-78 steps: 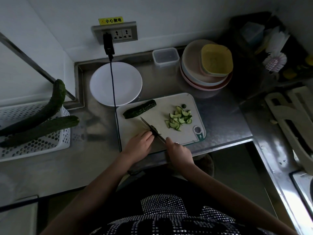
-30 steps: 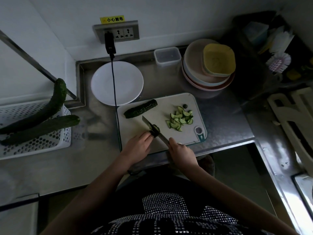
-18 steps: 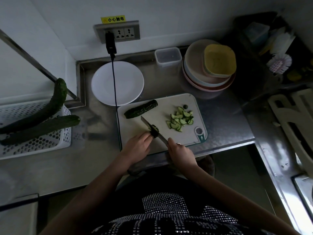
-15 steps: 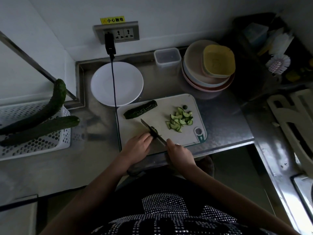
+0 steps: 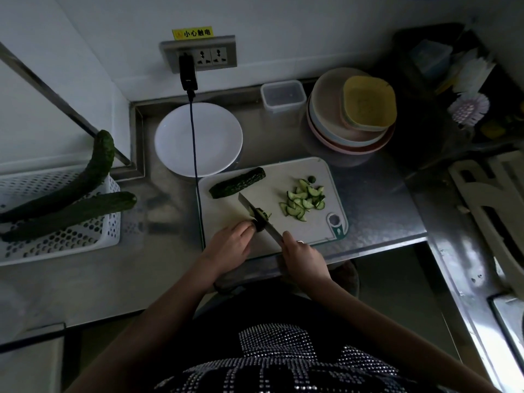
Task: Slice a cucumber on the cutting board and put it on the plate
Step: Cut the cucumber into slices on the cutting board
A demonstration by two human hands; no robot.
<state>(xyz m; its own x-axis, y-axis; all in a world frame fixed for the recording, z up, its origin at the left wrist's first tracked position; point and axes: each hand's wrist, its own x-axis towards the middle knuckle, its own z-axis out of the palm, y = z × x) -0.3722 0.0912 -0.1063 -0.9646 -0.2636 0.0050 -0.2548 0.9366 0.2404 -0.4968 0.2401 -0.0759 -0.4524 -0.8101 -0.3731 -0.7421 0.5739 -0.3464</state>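
Observation:
A white cutting board [image 5: 226,219] lies on the steel counter. My left hand [image 5: 231,245] holds a short dark cucumber piece [image 5: 258,224] down at the board's near edge. My right hand [image 5: 303,255] grips the handle of a knife [image 5: 256,214], whose blade rests against that piece with a fresh slice beside it. A pile of cucumber slices [image 5: 303,201] lies on the board's right half. A cucumber half [image 5: 237,182] lies at the board's far left. The white plate [image 5: 198,139] behind the board holds nothing.
A black cable [image 5: 195,154] hangs from the wall socket across the plate and along the board's left edge. Two whole cucumbers [image 5: 71,205] lie on a white perforated basket [image 5: 65,242] at left. Stacked bowls [image 5: 351,114] and a clear container [image 5: 283,96] stand behind.
The knife has risen and come down repeatedly on the piece under my left hand. That piece has grown shorter and my left fingers have stayed on it.

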